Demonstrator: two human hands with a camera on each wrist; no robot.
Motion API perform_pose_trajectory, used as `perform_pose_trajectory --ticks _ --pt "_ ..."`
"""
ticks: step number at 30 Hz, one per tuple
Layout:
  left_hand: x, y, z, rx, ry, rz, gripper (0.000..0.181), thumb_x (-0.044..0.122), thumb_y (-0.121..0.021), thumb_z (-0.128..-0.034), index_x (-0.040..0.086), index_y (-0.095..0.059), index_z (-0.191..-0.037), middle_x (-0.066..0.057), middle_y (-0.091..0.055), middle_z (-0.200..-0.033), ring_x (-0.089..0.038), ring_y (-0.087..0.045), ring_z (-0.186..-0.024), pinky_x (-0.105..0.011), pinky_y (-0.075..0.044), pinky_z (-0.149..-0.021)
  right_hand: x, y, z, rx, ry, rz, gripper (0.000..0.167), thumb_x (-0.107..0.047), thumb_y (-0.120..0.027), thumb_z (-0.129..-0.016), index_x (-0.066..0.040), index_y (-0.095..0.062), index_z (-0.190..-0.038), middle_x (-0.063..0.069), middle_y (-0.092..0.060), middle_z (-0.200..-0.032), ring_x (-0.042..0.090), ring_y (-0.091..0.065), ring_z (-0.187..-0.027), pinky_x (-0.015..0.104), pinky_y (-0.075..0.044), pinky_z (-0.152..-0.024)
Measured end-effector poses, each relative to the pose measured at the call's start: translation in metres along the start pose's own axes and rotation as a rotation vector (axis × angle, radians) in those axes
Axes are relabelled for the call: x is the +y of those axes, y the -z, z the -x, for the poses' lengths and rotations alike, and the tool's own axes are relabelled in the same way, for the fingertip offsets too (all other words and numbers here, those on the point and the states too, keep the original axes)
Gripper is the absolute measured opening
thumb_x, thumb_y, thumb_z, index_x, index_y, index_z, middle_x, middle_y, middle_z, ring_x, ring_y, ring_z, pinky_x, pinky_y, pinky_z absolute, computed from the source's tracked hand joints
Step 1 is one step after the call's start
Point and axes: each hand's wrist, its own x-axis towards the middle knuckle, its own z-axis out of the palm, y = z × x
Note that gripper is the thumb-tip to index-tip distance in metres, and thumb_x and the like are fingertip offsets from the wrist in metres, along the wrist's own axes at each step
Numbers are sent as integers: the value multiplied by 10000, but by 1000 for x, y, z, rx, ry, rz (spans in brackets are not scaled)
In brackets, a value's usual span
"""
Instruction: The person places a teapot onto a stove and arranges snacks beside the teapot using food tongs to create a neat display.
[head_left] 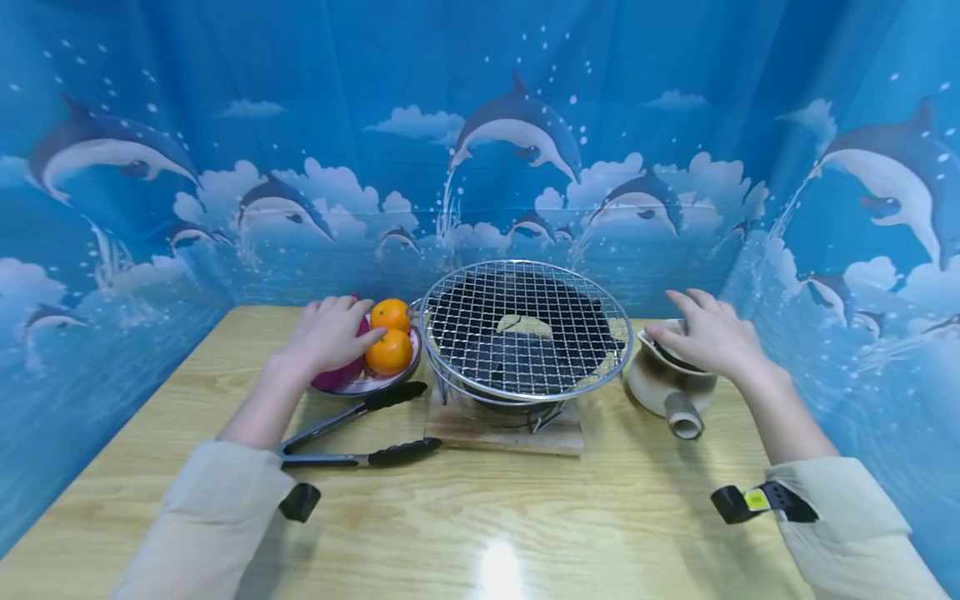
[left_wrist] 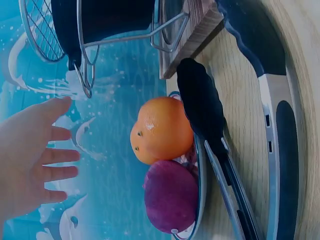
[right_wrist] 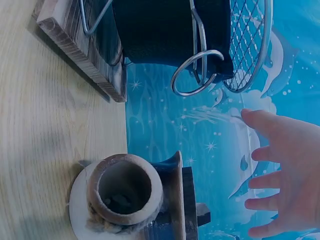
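Observation:
My left hand (head_left: 333, 333) hovers over a bowl (left_wrist: 202, 185) of fruit, its fingers extended and holding nothing. Two oranges (head_left: 388, 352) and a smooth purple round fruit (left_wrist: 171, 196) lie in the bowl; the hand partly covers the purple one in the head view. On the right, my right hand (head_left: 708, 333) is held above a clay pot (head_left: 651, 383) with fingers spread, apart from it in the right wrist view. This pot has a hollow side handle (head_left: 678, 408) and a dark lid (right_wrist: 190, 205), which the hand partly hides in the head view.
Between the hands stands a round wire grill rack (head_left: 525, 333) over a black stove (right_wrist: 150, 35), set on a wooden board (head_left: 487, 429). Spread tongs (head_left: 322, 459) with black tips lie in front of the bowl. A blue dolphin curtain (head_left: 480, 208) closes off the back and sides.

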Motion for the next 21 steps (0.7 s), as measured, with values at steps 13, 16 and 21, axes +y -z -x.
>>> perform_pose_trajectory --ticks 13,16,21 --pt "22 -6 13 -38 -184 37 321 319 -581 -903 117 -508 -664 4 -398 -575 -148 -401 -520 -263 -311 -501 2 -2 18 50 49 -52 770 -524 -416 -930 45 -256 -1424 349 -279 -1365 560 -241 -1211 703 -241 -894" --pt "29 -10 17 -16 -222 38 318 323 -608 -883 121 -497 -664 9 -389 -571 -146 -410 -524 -262 -322 -496 3 -4 21 65 38 -48 756 -523 -421 -929 60 -305 -1396 351 -323 -1326 551 -273 -1189 692 -255 -873" --pt "38 -15 23 -6 -246 25 325 361 -619 -873 139 -491 -672 10 -403 -596 -144 -444 -541 -298 -381 -497 5 -7 28 100 50 -29 719 -504 -437 -932 61 -351 -1369 351 -381 -1281 544 -322 -1153 679 -285 -831"
